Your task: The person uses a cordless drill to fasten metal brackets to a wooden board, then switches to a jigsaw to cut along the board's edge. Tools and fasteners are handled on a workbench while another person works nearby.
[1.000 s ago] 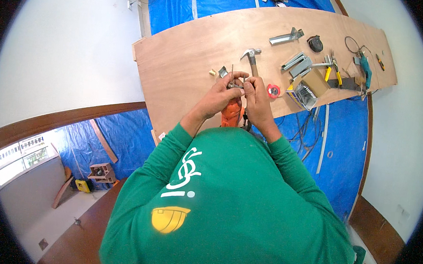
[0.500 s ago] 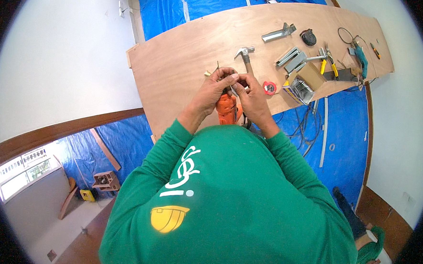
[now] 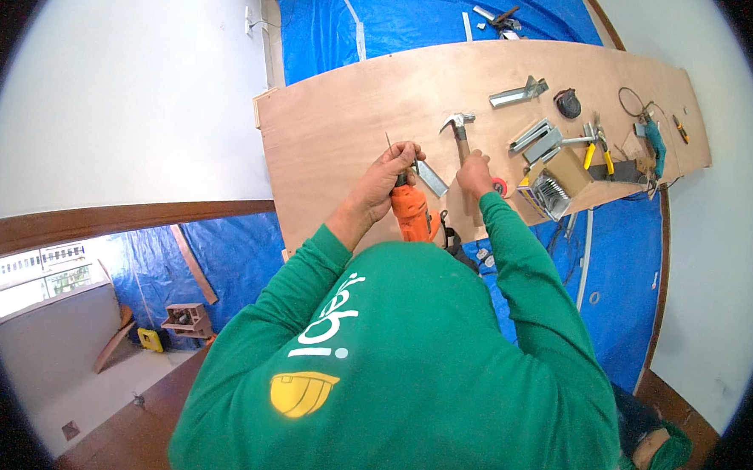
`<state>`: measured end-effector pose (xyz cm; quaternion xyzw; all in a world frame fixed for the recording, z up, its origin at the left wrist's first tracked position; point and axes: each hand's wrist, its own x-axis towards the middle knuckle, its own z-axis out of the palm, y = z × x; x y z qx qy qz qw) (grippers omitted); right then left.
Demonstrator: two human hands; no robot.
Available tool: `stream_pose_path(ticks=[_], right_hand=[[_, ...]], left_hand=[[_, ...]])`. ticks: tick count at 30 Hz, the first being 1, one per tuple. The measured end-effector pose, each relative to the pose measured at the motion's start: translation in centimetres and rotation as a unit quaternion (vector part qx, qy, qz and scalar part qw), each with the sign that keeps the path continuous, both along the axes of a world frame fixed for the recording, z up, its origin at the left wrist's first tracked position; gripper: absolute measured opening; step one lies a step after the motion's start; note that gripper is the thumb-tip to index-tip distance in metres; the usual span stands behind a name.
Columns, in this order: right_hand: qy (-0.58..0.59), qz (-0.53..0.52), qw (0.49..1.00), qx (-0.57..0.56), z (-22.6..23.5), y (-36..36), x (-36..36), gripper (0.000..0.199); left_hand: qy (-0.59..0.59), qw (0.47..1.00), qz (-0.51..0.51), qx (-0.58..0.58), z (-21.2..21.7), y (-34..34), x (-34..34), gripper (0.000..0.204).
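Orange drill (image 3: 409,209), thin rod (image 3: 389,140), claw hammer (image 3: 460,130) on tabletop (image 3: 341,105)

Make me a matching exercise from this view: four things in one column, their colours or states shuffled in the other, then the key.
Things:
1. Drill
2. Hammer
3. Box
4. Tarp

Colours or states:
A. Open, with metal pieces inside
B. Blue, showing past the edges of the table
C. Orange-bodied
D. Lying with its claw head toward the far edge

Right pairs: 1-C, 2-D, 3-A, 4-B
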<state>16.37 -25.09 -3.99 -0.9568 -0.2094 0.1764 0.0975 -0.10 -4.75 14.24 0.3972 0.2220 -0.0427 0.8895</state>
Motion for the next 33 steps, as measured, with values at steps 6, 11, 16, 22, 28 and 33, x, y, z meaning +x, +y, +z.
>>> stream_pose_path(ticks=[6,11,16,22,28,33], right_hand=[[0.058,-0.135,0.954,0.262,9.1,-3.8,-3.0,0.034],[0.095,-0.073,0.934,0.338,17.7,-8.5,-11.5,0.031],[0.126,0.01,0.899,0.419,24.8,-8.2,-13.5,0.023],[0.105,0.103,0.959,0.241,25.8,-4.9,-11.5,0.021],[0.125,0.086,0.933,0.325,24.3,-5.7,-11.7,0.025],[0.058,0.166,0.963,0.207,22.5,-5.7,-10.9,0.023]], left_hand=[[-0.004,0.999,-0.026,0.03,-0.5,-0.4,1.1,0.032],[0.014,0.999,-0.015,0.037,-0.7,-0.5,1.9,0.029],[0.031,0.998,-0.032,0.038,-0.5,-0.8,2.5,0.029],[0.025,0.998,-0.032,0.054,-0.7,-1.4,2.6,0.027],[0.031,0.998,-0.023,0.047,-0.7,-1.4,2.1,0.026],[0.027,0.999,-0.026,0.021,-0.8,-1.4,1.9,0.025]])
